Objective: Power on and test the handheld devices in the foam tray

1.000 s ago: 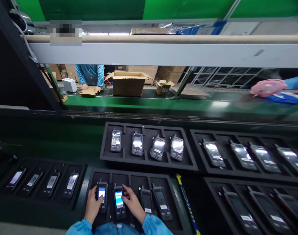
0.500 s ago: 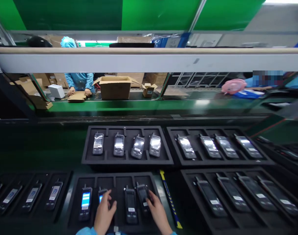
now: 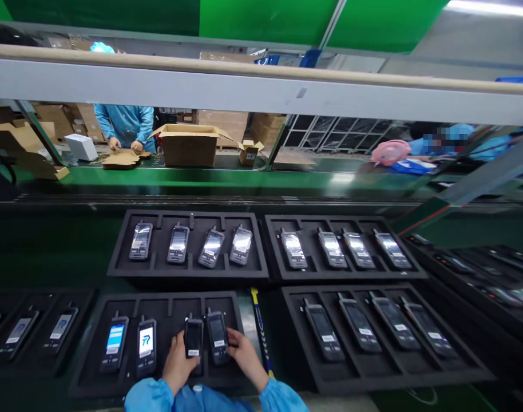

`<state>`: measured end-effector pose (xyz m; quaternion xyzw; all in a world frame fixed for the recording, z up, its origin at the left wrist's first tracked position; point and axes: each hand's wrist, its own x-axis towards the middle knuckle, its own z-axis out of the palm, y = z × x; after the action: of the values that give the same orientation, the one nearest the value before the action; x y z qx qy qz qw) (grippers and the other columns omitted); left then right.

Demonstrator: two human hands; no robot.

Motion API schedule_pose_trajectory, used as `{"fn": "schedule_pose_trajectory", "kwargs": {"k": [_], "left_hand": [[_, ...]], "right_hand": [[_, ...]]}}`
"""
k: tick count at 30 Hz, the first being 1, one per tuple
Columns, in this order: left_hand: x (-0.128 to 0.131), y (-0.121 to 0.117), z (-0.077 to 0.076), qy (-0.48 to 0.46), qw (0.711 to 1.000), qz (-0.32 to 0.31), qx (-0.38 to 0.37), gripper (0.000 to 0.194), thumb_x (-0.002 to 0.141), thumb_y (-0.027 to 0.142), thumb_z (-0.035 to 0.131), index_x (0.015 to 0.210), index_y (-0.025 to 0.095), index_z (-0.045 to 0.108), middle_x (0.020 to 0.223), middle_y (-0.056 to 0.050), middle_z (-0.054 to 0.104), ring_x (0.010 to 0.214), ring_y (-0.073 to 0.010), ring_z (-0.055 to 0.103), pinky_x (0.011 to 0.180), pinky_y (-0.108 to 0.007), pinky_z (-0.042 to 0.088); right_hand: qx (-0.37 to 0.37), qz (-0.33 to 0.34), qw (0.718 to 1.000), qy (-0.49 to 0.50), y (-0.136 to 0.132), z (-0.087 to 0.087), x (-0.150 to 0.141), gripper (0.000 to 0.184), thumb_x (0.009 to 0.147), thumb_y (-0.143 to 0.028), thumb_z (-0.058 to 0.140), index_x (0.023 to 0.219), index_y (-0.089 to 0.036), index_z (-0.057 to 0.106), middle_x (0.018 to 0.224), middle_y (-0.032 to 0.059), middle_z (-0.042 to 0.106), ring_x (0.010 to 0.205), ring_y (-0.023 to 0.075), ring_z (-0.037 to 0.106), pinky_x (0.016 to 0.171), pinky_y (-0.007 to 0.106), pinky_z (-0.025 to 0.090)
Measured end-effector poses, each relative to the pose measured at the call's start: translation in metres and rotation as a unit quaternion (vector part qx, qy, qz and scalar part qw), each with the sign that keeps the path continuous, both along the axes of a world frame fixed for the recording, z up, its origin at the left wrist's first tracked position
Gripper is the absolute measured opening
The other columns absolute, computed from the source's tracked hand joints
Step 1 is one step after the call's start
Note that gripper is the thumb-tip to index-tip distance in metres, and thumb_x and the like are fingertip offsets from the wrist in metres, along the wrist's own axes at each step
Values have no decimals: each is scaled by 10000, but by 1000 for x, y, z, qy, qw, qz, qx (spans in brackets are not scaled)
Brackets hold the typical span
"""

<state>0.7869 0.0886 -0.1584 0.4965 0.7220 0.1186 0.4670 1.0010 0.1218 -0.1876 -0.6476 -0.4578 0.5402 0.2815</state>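
Note:
A black foam tray [image 3: 83,366] in front of me holds a row of rugged handsets with stub antennas. My left hand [image 3: 178,361] is closed around the third handset [image 3: 194,337], fingers along its left edge and thumb across its lower end. At the right edge of the fourth handset [image 3: 217,335], my right hand [image 3: 245,352] grips its side with thumb and fingers. Both of these screens are dark. To the left, one handset [image 3: 114,343] shows a blue-and-white screen and another handset [image 3: 146,346] shows a logo on white.
More handset trays lie at the back [image 3: 188,274], back right [image 3: 343,276], right [image 3: 313,366] and left [image 3: 83,297]. A yellow-and-blue strip [image 3: 260,329] runs between the near trays. Beyond the rail [image 3: 227,88], a co-worker [image 3: 126,123] handles cardboard near an open carton [image 3: 189,146].
My left hand has moved from the second handset to the third. My right hand stays at the fourth handset, which sits straighter. The second handset's logo screen is now uncovered. The view has shifted.

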Motion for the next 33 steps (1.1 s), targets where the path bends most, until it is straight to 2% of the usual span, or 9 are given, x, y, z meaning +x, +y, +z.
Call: {"fn": "schedule_pose_trajectory", "kwargs": {"k": [10, 17, 20, 33], "left_hand": [[-4, 3, -2, -45, 999, 12, 1, 693, 669, 107, 596, 1301, 34, 320, 1214, -175, 477, 1179, -221, 486, 1015, -247, 338], [-4, 2, -5, -44, 999, 23, 1, 732, 637, 126, 591, 1309, 27, 318, 1217, -184, 467, 1178, -239, 491, 1021, -270, 343], [-4, 2, -8, -41, 999, 30, 3, 743, 624, 138, 598, 1305, 30, 323, 1217, -184, 466, 1187, -246, 489, 1036, -277, 336], [-4, -3, -19, -41, 998, 40, 25, 751, 600, 174, 570, 1303, 43, 337, 1242, -175, 469, 1209, -240, 480, 1048, -269, 344]], "right_hand": [[14, 2, 998, -56, -3, -7, -6, 538, 542, -77, 565, 1076, -75, 635, 944, 106, 700, 878, 260, 635, 826, 353, 515], [13, 26, 997, -68, -13, -6, -7, 556, 583, -104, 554, 1135, -70, 615, 953, 93, 668, 716, 204, 622, 738, 323, 521], [16, 31, 997, -72, -14, -4, -9, 550, 594, -117, 546, 1138, -77, 620, 948, 84, 659, 711, 195, 620, 732, 302, 516], [30, 47, 995, -87, -16, 6, -11, 554, 615, -127, 521, 1155, -64, 627, 964, 112, 650, 768, 237, 610, 766, 336, 512]]}}
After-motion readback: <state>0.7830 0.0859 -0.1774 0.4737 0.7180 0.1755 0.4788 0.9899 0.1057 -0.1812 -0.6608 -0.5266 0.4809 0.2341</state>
